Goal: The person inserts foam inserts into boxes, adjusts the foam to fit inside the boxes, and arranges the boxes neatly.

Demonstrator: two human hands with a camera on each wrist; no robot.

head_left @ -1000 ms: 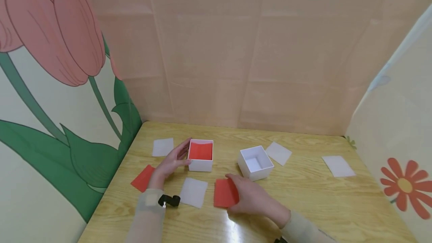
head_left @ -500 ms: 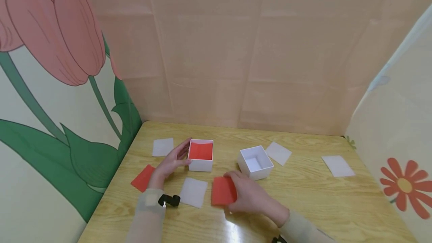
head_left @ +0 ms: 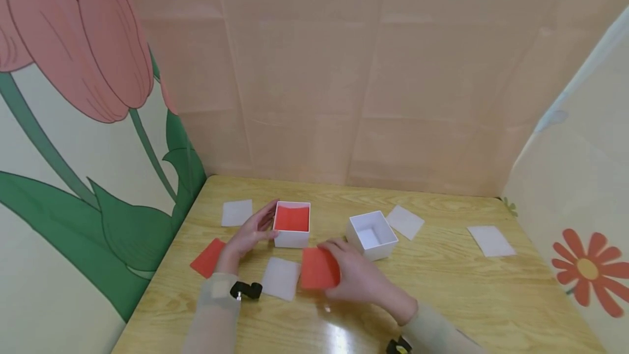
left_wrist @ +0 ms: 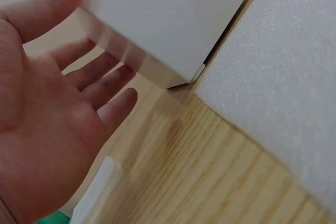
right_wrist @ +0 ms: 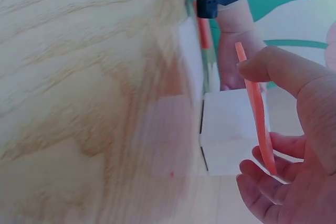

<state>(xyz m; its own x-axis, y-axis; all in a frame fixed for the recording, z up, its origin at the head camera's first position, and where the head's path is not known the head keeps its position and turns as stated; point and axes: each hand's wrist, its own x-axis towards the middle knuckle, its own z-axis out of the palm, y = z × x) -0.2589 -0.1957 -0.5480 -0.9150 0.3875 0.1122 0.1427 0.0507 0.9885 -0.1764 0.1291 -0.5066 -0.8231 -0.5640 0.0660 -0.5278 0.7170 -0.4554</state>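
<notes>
My right hand (head_left: 361,275) holds a square red foam sheet (head_left: 318,269) by its edges, thumb at the near side and fingers at the far side. In the right wrist view the thin red sheet (right_wrist: 257,109) appears edge-on, raised over the table. My left hand (head_left: 249,235) touches the left side of a white square box (head_left: 292,240), its thumb at the near left corner; in the left wrist view the fingers (left_wrist: 107,85) are spread and relaxed beside the wall. Another red sheet (head_left: 292,218) lies inside this box.
A second white box (head_left: 372,238), open-topped and turned at an angle, stands right of centre. White foam sheets lie by the left hand (head_left: 280,278), at the back left (head_left: 237,213), behind the second box (head_left: 405,222) and far right (head_left: 491,241). One red sheet (head_left: 208,258) lies left.
The right hand has lifted the red foam sheet off the table and carried it left and away from me, towards the left box. The left hand has stayed at the box.
</notes>
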